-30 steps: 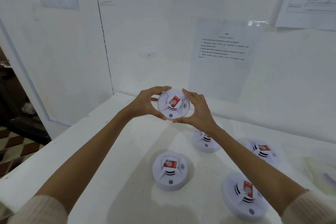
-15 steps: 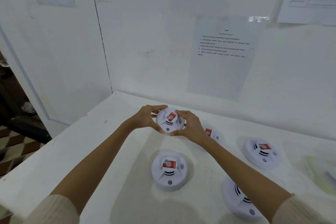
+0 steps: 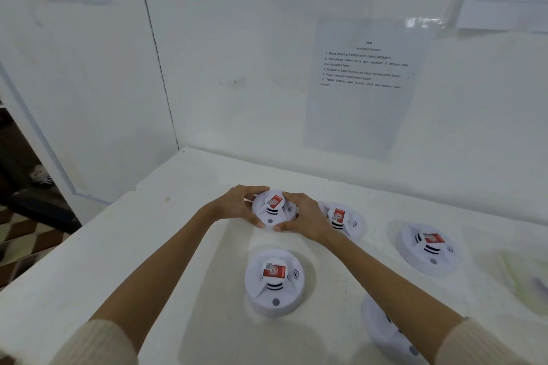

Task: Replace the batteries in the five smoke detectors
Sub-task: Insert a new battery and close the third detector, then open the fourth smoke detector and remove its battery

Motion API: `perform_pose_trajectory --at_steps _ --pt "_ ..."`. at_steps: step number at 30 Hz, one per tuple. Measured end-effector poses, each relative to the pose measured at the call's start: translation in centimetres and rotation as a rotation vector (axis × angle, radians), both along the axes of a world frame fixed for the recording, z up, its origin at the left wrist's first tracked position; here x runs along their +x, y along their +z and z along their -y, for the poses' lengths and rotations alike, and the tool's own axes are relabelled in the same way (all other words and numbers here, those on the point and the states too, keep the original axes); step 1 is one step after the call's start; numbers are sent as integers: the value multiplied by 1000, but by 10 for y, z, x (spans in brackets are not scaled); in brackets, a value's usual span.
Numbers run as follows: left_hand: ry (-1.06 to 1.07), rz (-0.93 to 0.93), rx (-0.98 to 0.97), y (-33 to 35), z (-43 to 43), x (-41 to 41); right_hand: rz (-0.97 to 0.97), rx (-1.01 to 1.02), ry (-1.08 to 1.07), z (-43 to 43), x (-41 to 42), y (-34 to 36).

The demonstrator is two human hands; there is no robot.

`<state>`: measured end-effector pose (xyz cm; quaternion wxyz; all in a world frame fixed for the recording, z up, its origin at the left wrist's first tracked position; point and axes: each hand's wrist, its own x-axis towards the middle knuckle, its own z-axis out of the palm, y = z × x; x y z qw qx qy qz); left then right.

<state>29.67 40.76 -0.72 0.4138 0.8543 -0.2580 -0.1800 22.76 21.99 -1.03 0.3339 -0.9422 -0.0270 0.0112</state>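
- Five smoke detectors are being kept on the desk (image 3: 142, 249); the far detector (image 3: 274, 210) is being gripped at its rim by the left hand (image 3: 237, 207) and the right hand (image 3: 305, 219), with fingers curled round it.
- It is being lowered: a second ago it was being held up in the air, and now it is being set on the desk.
- By this judgement, that unit is being put back; whether its batteries are new cannot be told.
- Lying face up are the near detector (image 3: 274, 281), the middle detector (image 3: 341, 221) just beside the right hand, the right detector (image 3: 427, 246), and the lowest detector (image 3: 385, 332), which is being partly hidden by the right forearm.
- Little room is being left by the middle detector.
- A printed sheet (image 3: 364, 86) is being displayed on the wall.
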Motion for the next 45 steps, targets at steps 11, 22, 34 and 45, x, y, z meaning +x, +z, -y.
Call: perform_pose_trajectory --at_steps 11,22,34,45 --pt "-50 -8 54 0 -1 2 -63 -19 -2 2 4 -5" --pt "18 44 30 18 -6 -18 -33 15 -9 0 -30 20" --pt "11 -57 -16 27 -24 -122 -23 250 144 21 -97 20" --pt "190 -4 -28 -11 -16 -170 -48 215 176 19 -141 -8"
